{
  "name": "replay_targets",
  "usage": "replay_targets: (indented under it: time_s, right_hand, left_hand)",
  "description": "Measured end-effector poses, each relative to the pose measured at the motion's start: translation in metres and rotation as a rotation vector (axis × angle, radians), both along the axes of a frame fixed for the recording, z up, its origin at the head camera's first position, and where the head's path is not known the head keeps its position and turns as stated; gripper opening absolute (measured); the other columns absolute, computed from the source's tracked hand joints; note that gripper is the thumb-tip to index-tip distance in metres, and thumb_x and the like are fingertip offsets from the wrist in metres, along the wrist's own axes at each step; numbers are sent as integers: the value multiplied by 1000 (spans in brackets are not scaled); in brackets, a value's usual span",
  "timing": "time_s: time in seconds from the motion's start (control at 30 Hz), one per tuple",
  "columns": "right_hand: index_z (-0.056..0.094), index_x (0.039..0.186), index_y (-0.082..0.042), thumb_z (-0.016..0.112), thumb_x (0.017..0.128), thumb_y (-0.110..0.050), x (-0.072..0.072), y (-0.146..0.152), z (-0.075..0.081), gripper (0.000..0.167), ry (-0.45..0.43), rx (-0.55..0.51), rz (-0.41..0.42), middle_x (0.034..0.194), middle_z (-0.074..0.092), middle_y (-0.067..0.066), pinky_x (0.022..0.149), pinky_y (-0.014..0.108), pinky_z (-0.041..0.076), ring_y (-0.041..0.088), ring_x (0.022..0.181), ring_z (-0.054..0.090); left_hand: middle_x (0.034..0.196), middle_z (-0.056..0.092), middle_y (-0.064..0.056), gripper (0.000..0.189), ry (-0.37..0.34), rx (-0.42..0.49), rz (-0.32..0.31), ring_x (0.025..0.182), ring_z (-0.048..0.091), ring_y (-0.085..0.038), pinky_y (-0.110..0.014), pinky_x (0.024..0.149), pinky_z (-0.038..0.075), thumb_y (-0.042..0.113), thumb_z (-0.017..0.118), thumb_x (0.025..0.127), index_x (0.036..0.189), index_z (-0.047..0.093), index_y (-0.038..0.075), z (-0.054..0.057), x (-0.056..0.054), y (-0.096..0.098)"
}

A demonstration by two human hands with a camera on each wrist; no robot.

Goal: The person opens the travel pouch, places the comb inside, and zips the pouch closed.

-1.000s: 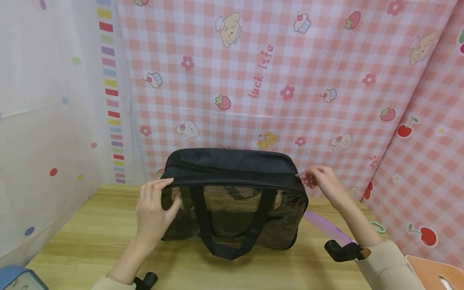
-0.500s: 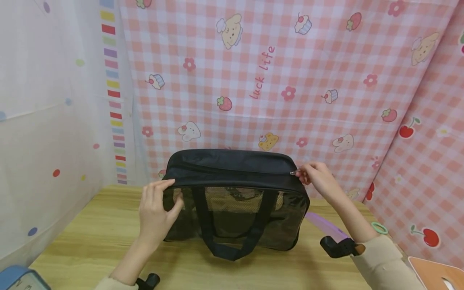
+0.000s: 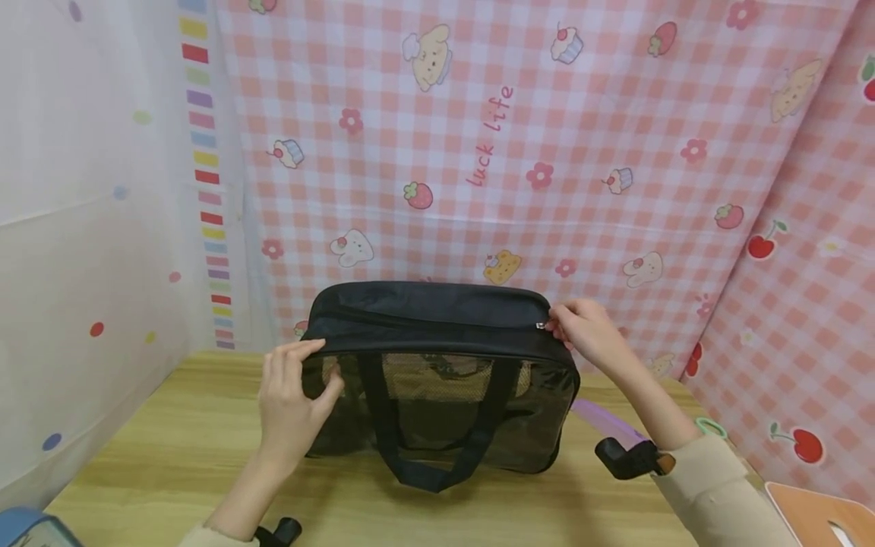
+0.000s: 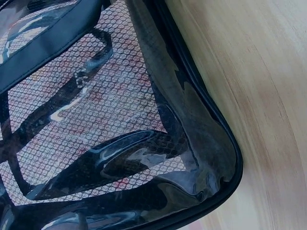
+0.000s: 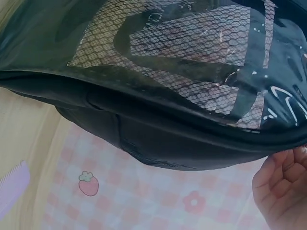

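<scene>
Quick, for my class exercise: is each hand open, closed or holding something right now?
Left hand: holding the black bag by its top edge.
Right hand: closed, pinching the zipper pull.

A yellowish wood-grain desk (image 3: 171,425) stands before a pink-checked backdrop (image 3: 444,144) lettered "luck life". At left hangs a white sheet (image 3: 82,266) with coloured dots; at right, another checked cloth (image 3: 820,334) bears cherries and flowers.

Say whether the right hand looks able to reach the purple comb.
Probably yes, though the right hand holds the zipper pull: the purple comb lies on the table near the black bag, nothing seen on top.
</scene>
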State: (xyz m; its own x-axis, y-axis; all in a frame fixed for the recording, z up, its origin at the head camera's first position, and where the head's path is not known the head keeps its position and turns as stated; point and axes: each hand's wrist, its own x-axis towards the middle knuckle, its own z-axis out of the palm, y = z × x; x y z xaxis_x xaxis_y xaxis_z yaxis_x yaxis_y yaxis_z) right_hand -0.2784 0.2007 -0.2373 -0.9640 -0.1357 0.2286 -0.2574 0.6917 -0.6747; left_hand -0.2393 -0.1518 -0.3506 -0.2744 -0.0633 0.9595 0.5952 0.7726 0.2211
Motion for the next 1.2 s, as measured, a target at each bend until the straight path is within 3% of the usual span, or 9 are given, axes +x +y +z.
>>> replay_targets:
  time_s: [0.17,0.47,0.8,1.2]
  right_hand:
    - [65,84,5,38,92,-13,-1,-11,5,33,12,31,32,67,58,4,53,25,44,13,59,50]
    - [65,80,2,37,91,-13,-7,-29,12,34,31,84,42,67,60,5,65,25,44,15,62,53]
    - [60,68,-2,37,90,-13,-5,-46,22,34,30,134,53,76,65,10,68,27,45,17,70,58]
    - [66,77,-1,37,89,-13,-4,-57,26,33,41,129,59,67,62,5,64,25,45,15,63,55]
  left_hand:
    - [98,55,-20,35,0,2,7,82,46,-33,-36,68,37,12,59,74,105,56,-4,-1,2,-2]
    - [100,55,-19,38,-29,14,-3,84,47,-33,-39,71,38,5,62,70,106,55,-4,1,1,-2]
    - [99,55,-19,36,-14,15,-6,83,47,-33,-38,70,38,6,60,71,105,56,-4,0,1,0]
    - [99,55,-19,35,-30,11,-8,82,46,-32,-36,70,36,8,59,73,106,55,-4,0,0,-1]
